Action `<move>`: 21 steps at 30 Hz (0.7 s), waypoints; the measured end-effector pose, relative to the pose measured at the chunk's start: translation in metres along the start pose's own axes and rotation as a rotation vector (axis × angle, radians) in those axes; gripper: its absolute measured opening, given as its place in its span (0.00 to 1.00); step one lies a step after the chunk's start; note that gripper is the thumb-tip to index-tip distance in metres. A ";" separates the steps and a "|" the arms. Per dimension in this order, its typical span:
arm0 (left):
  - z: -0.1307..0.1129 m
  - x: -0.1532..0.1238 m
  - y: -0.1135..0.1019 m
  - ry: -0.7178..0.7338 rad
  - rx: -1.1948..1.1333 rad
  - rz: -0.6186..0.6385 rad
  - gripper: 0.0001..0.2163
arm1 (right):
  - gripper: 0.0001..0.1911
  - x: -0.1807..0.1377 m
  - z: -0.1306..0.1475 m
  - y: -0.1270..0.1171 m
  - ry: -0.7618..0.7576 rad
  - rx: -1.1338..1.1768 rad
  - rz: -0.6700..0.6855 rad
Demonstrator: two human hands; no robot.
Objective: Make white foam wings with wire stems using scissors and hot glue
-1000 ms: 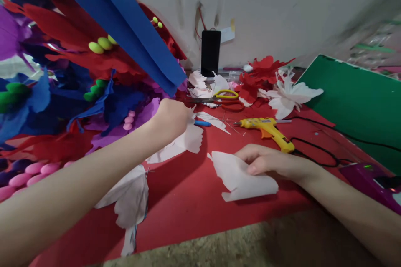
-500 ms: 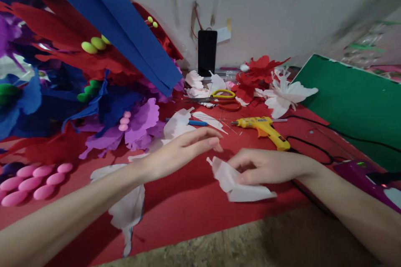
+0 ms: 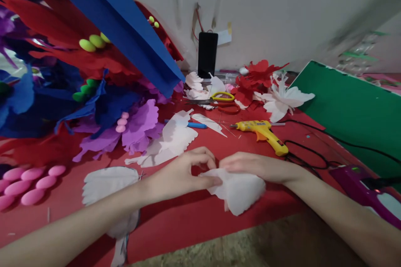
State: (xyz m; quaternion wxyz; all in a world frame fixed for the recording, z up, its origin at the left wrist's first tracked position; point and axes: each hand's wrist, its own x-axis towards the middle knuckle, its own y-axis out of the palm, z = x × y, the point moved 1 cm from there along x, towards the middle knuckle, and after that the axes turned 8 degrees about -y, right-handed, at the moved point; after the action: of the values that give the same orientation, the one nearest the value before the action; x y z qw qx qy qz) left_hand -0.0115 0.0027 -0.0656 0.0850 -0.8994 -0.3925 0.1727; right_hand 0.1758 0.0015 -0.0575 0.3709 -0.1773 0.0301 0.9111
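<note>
Head view showed the white cut-out (image 3: 246, 194) over the red desk (image 3: 175, 227), my right hand (image 3: 253, 164) closed on its upper edge, my left hand (image 3: 184, 171) thumbing its left corner, pinching or not I couldn't tell; holding lightly seemed best against creases

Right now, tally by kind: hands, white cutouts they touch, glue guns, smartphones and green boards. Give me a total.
Hands, left hand and right hand: 2
White cutout touched by them: 1
Yellow hot-glue gun: 1
Smartphone: 1
Green board: 1
Total: 6
</note>
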 end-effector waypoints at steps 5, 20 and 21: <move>-0.002 -0.002 -0.007 -0.045 0.003 -0.048 0.12 | 0.23 -0.004 -0.001 -0.005 -0.036 0.192 0.080; 0.017 -0.003 -0.001 0.523 0.879 -0.191 0.14 | 0.22 0.003 -0.004 -0.009 0.269 -0.081 -0.060; 0.019 -0.003 0.001 0.511 0.886 -0.175 0.13 | 0.24 0.000 -0.003 -0.013 0.277 -0.154 -0.063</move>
State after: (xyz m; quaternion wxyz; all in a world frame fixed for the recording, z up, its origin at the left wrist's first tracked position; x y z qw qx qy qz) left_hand -0.0195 0.0005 -0.0825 0.5650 -0.7543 -0.3221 0.0893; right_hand 0.1856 0.0106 -0.0589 0.3770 -0.3302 0.0056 0.8653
